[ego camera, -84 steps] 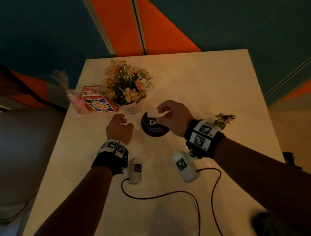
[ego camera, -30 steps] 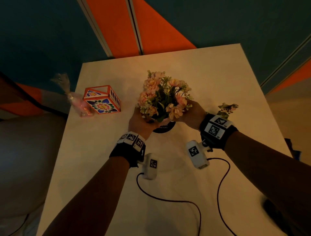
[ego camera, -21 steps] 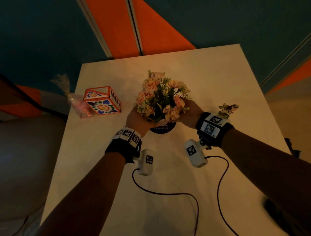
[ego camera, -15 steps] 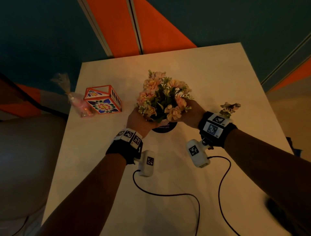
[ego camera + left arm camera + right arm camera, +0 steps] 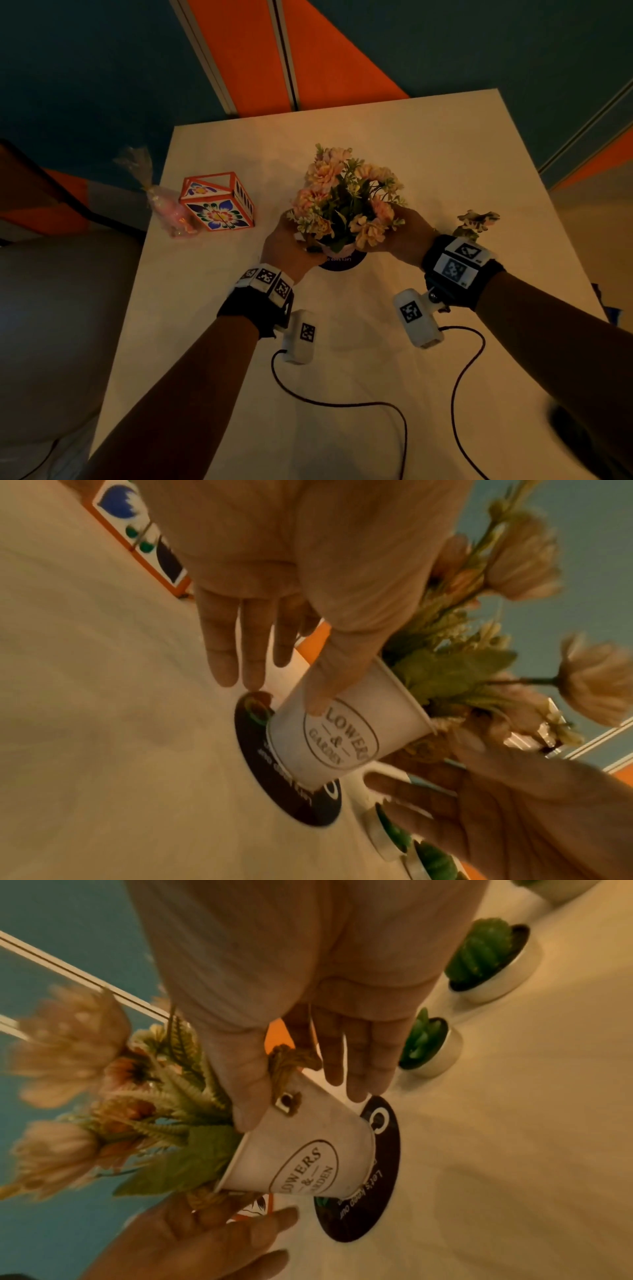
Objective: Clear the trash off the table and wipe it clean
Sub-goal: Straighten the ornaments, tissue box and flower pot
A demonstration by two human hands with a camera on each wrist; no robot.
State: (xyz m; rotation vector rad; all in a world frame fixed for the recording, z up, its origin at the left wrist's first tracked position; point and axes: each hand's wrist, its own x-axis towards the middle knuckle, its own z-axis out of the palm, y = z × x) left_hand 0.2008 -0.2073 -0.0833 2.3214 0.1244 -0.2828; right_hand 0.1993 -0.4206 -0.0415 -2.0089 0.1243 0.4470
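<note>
A white flower pot [image 5: 334, 248] marked "FLOWERS & GARDEN" [image 5: 342, 737] [image 5: 308, 1158], filled with pink artificial flowers [image 5: 346, 195], stands on a black round coaster [image 5: 342, 264] [image 5: 274, 772] [image 5: 377, 1177] mid-table. Both hands hold it. My left hand [image 5: 291, 246] presses its thumb [image 5: 325, 691] on the pot's side, with the fingers [image 5: 236, 647] reaching down past it on the far side. My right hand [image 5: 400, 229] has its thumb [image 5: 246, 1102] at the rim by the twine, fingers behind the pot. The white table [image 5: 428, 164] lies under them.
A patterned orange box [image 5: 219, 205] and a cellophane-wrapped pink packet [image 5: 164, 209] sit at the left edge. A small flower sprig [image 5: 478, 221] and two cactus candles [image 5: 489, 955] [image 5: 428, 1045] stand on the right. Black cables [image 5: 342, 404] trail across the near table. A grey seat [image 5: 51, 325] is left.
The flower pot has come from the back left onto the coaster, which my right hand was touching before. Over the last second both hands stay on the pot, barely shifting.
</note>
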